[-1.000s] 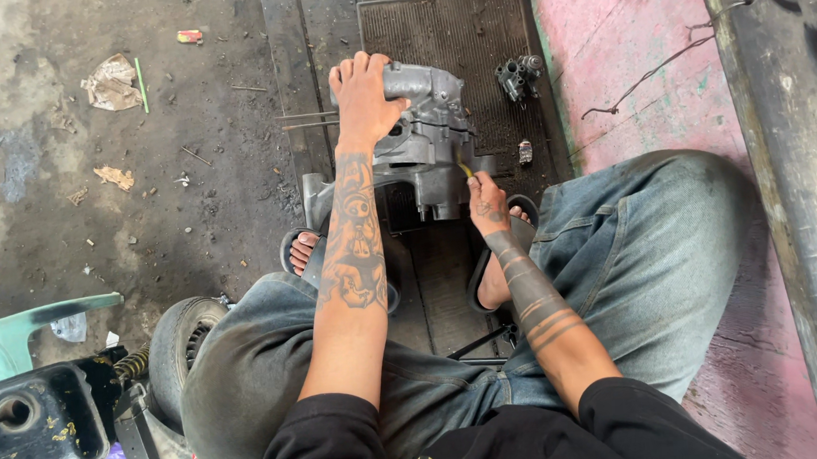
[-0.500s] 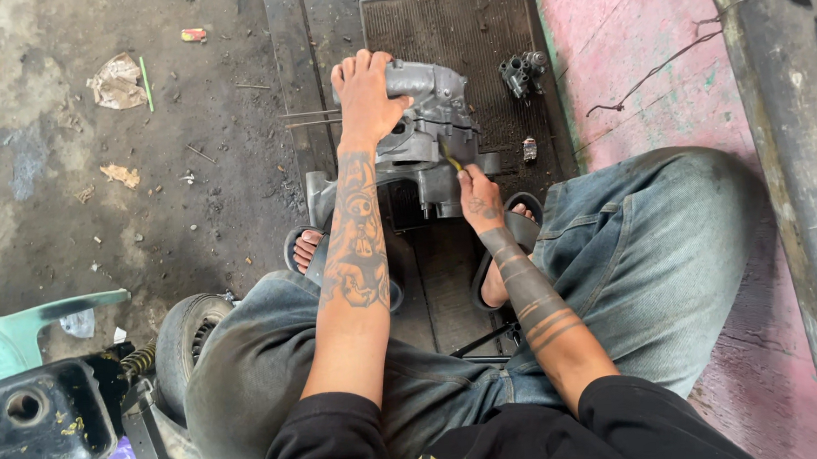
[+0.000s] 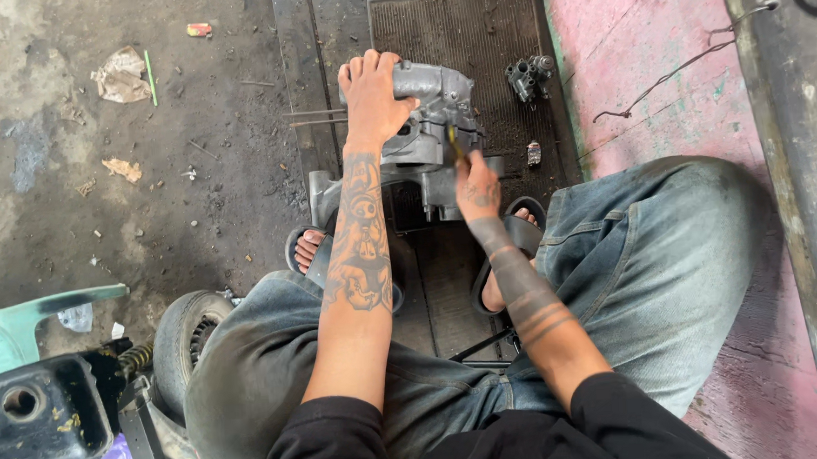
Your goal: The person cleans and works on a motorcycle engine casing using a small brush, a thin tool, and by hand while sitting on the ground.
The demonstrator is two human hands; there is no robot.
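- The grey metal engine part [image 3: 431, 135] sits on the dark floor mat [image 3: 473, 30], right in front of the person's feet and between their knees.
- The left hand [image 3: 374, 96] lies flat over the top left of the engine part, with the fingers curled over its far edge, gripping it.
- The right hand [image 3: 476, 184] is closed around a thin tool with a yellow bit [image 3: 453, 141]. The tool tip touches the middle of the engine part.
- The lower side of the engine part is hidden behind the two arms. The tool is small and hard to make out, so I cannot tell what kind it is.
- Both feet in sandals [image 3: 512, 243] are partly hidden under the arms and the jeans [image 3: 653, 273].
- Compared with a moment ago, the left hand is in the same spot on top. The right hand has slid a little up the engine part.
- A small metal piece [image 3: 529, 74] lies on the mat to the right, apart from the engine part.
- Scraps of paper [image 3: 121, 77] lie on the dirty concrete floor [image 3: 100, 218] to the left.
- A small wheel [image 3: 186, 339] and a black machine part [image 3: 37, 421] are at the lower left, cut off by the edge.
- A pink painted strip of floor [image 3: 642, 68] runs on the right, with a bent wire [image 3: 689, 61] on it.
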